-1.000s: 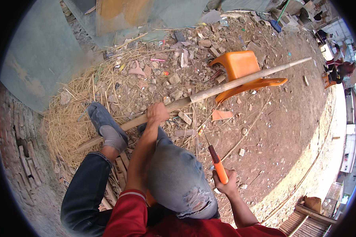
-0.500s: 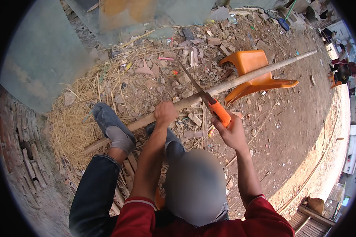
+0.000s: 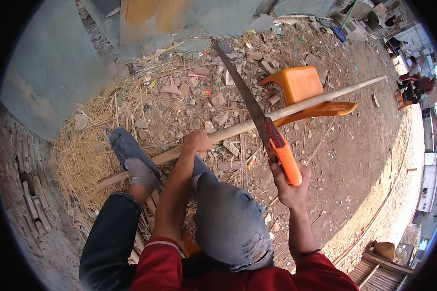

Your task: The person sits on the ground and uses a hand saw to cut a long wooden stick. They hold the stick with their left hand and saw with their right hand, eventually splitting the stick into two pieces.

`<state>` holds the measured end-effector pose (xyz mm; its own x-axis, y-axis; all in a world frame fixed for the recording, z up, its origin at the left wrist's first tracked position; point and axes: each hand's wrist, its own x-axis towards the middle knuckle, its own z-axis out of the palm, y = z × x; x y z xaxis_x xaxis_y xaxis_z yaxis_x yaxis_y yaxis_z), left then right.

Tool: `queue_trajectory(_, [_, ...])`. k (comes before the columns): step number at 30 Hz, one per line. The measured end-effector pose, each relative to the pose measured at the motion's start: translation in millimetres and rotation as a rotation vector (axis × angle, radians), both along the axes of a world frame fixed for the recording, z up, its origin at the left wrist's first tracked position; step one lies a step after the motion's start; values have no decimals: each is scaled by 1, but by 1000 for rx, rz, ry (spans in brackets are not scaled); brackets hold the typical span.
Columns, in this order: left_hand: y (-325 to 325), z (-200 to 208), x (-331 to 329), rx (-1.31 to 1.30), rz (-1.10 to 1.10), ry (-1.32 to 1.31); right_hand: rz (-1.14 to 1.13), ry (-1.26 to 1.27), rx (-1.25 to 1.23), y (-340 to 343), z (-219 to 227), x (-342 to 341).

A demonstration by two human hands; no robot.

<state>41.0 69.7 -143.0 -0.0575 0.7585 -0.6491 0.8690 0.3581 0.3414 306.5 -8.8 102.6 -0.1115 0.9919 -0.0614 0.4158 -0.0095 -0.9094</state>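
Note:
A long wooden pole (image 3: 325, 98) slants from the straw at lower left up to the right. My left hand (image 3: 197, 141) is closed around it, left of the saw. In my right hand (image 3: 293, 186) is a handsaw (image 3: 287, 161) with an orange handle. Its long dark blade crosses the pole and points up and to the left; I cannot tell whether the teeth touch the wood. Farther right, the pole lies across a tipped-over orange plastic chair (image 3: 302, 82). My left foot, in a grey shoe (image 3: 131, 150), is beside the pole's lower end.
Straw (image 3: 80, 157) and broken stone cover the ground ahead and to the left. A brick wall (image 3: 26, 184) and large grey-green panels (image 3: 58, 72) stand at the left. Other people (image 3: 415, 87) are seen far right. A slatted wooden piece (image 3: 374, 271) is at lower right.
My right hand has drawn the saw back, down and to the right, and more of its blade shows. My left hand still grips the pole.

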Motion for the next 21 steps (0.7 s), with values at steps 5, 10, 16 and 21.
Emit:
queue_trajectory(5, [0,8,-5,1,15,-29,-69,-172,-129,-41,-65,27])
queue_trajectory(10, [-17,-18,-2,209,71,22,-93,-92,-248,-65,-86,41])
queue_trajectory(16, [-17,-26,-3,185,72,120,40,-174,-256,-101,-70,62])
queue_trajectory(21, [-16,-4,0,113,60,92,4,-173,-344,-121,-23,68])
